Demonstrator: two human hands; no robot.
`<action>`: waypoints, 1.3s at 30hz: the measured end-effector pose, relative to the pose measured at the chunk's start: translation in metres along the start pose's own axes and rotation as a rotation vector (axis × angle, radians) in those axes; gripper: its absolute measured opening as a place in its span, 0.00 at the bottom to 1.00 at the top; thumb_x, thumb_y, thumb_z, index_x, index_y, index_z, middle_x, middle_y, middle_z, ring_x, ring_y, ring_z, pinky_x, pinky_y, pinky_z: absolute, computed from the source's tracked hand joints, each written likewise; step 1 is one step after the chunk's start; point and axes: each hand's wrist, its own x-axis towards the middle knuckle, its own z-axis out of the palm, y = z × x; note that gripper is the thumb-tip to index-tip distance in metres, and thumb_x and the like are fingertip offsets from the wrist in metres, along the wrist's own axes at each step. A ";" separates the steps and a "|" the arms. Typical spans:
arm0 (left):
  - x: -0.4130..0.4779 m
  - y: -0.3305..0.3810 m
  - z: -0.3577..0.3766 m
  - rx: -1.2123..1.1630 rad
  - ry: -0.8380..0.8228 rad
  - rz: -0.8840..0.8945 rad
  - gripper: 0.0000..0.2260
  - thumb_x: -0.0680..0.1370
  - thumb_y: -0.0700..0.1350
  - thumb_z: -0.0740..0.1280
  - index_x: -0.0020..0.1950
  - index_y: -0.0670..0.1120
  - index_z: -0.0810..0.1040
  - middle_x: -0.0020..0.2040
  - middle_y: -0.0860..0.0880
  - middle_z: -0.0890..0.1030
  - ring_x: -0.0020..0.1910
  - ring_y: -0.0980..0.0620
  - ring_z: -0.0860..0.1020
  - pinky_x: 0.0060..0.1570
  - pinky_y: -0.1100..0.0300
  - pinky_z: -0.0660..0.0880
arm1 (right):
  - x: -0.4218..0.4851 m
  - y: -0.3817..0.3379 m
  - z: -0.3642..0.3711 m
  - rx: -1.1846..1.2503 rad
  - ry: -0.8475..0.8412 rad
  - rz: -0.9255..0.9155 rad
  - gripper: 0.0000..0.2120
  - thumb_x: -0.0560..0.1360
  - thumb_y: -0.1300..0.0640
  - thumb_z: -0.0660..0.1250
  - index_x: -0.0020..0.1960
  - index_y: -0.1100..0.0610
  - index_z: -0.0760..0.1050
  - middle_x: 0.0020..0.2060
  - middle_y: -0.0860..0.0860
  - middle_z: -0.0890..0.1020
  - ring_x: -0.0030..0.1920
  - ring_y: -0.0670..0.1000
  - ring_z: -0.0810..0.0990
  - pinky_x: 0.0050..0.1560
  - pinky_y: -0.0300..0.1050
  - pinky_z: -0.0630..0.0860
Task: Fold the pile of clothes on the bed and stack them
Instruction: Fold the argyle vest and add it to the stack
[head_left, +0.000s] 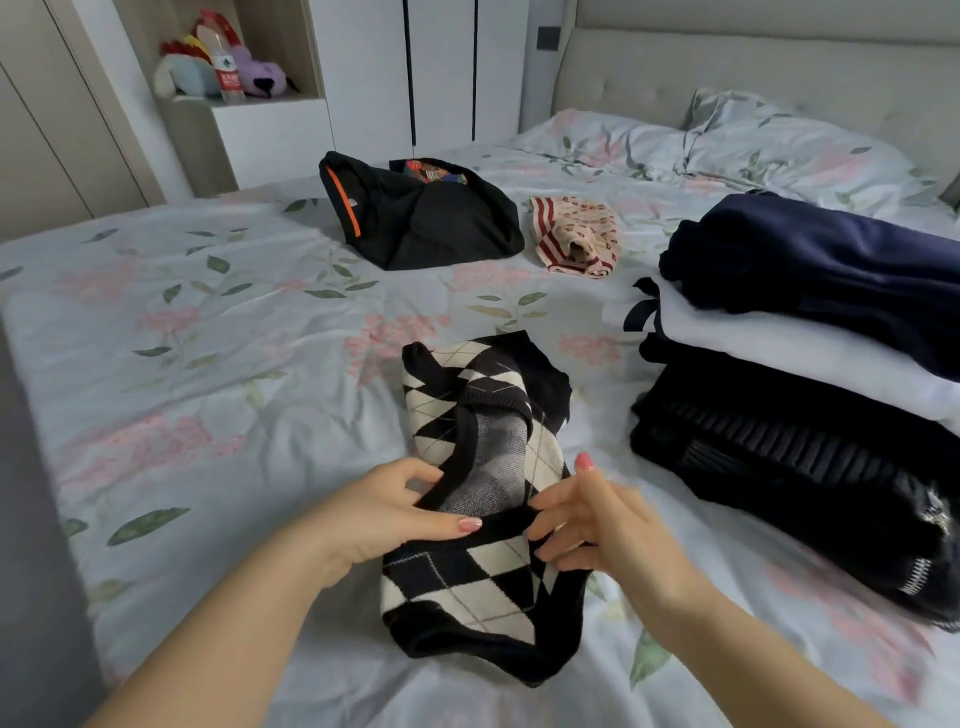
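Observation:
A black and cream argyle knit vest (483, 587) lies lengthwise on the bed (218, 374) in front of me. My left hand (384, 514) pinches its black edge band at the middle left. My right hand (597, 519) grips the same band on the right, fingers curled into the knit. At the right stands a stack of folded clothes (810, 374): a black ribbed piece at the bottom, a white piece in the middle, a navy piece on top. Farther back lie a black garment with an orange stripe (421, 218) and a small red-striped patterned garment (579, 236), both unfolded.
Pillows (753, 145) in the same floral fabric sit by the padded headboard at the back right. A wall niche at the back left holds plush toys (208, 62) and a bottle. The bed's left edge drops off at the far left.

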 end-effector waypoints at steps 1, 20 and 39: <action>-0.001 0.001 0.002 -0.021 -0.001 0.002 0.36 0.59 0.54 0.83 0.63 0.49 0.75 0.57 0.49 0.82 0.57 0.53 0.81 0.64 0.54 0.75 | -0.005 -0.002 0.003 -0.010 -0.024 -0.023 0.30 0.74 0.34 0.56 0.48 0.59 0.81 0.40 0.57 0.86 0.39 0.54 0.84 0.43 0.47 0.82; 0.021 0.001 0.023 -0.129 0.163 0.290 0.18 0.80 0.31 0.58 0.60 0.54 0.71 0.55 0.46 0.78 0.37 0.50 0.82 0.38 0.56 0.79 | -0.035 -0.011 0.005 -0.358 -0.153 -0.245 0.07 0.81 0.60 0.63 0.44 0.53 0.76 0.34 0.46 0.75 0.36 0.45 0.72 0.40 0.42 0.68; 0.038 -0.006 -0.018 0.826 0.278 0.858 0.28 0.73 0.35 0.73 0.65 0.63 0.77 0.75 0.66 0.55 0.73 0.56 0.59 0.68 0.59 0.63 | -0.037 -0.016 0.004 -0.304 -0.657 -0.378 0.08 0.78 0.63 0.69 0.49 0.69 0.79 0.39 0.61 0.80 0.40 0.56 0.76 0.46 0.54 0.72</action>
